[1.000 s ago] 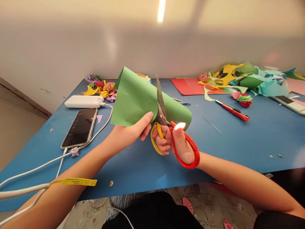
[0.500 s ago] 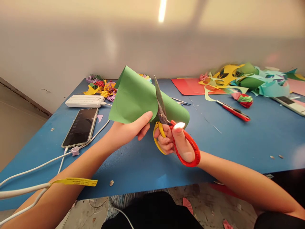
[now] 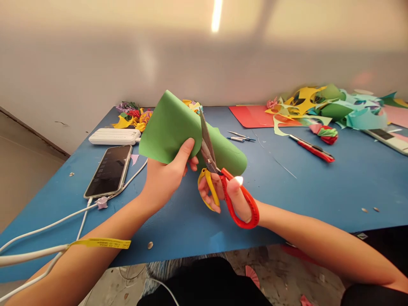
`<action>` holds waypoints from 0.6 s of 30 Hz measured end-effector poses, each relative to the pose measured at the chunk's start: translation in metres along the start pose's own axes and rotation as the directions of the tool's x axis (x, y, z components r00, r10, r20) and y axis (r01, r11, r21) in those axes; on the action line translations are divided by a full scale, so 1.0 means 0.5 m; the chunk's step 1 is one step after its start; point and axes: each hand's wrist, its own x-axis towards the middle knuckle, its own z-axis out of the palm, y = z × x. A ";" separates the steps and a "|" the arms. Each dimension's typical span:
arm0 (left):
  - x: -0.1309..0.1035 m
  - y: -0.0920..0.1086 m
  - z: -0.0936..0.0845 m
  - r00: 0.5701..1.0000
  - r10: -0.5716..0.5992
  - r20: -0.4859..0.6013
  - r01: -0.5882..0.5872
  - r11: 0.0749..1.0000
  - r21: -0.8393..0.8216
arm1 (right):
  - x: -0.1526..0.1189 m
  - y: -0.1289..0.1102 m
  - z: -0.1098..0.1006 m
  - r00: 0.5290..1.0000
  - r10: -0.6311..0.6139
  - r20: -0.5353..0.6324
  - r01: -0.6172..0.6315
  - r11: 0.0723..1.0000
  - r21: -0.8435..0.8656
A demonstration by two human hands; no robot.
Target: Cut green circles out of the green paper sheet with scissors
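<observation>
Both hands, the green sheet (image 3: 172,127) and the scissors (image 3: 209,155) have shifted a little leftward since the earlier frame, baring more of the slim pens (image 3: 236,139) behind. Under everything spreads a smooth blue worktop (image 3: 178,233). At its far right a loose heap of offcuts (image 3: 338,110) in yellow, green and pale aqua, full of rounded gaps, shows shapes already cut away. Over the worktop's middle, the green sheet is matte, bent and curling at its right end; it looks partly cut, its two sides apparently joined still, though the far end of the cut is hidden. The left hand (image 3: 162,178) pinches it beside the blades, thumb on top; the right hand (image 3: 239,202) grips the scissors, thumb through the red loop, fingers in the yellow. Smaller lie a glossy phone (image 3: 110,170), a red cutter (image 3: 314,148) and a crinkled paper rosette (image 3: 328,135)
</observation>
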 end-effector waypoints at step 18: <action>-0.008 0.024 -0.005 0.983 -0.081 0.166 0.068 0.994 0.082 | -0.012 -0.003 -0.007 0.995 -0.065 0.069 0.060 0.995 0.075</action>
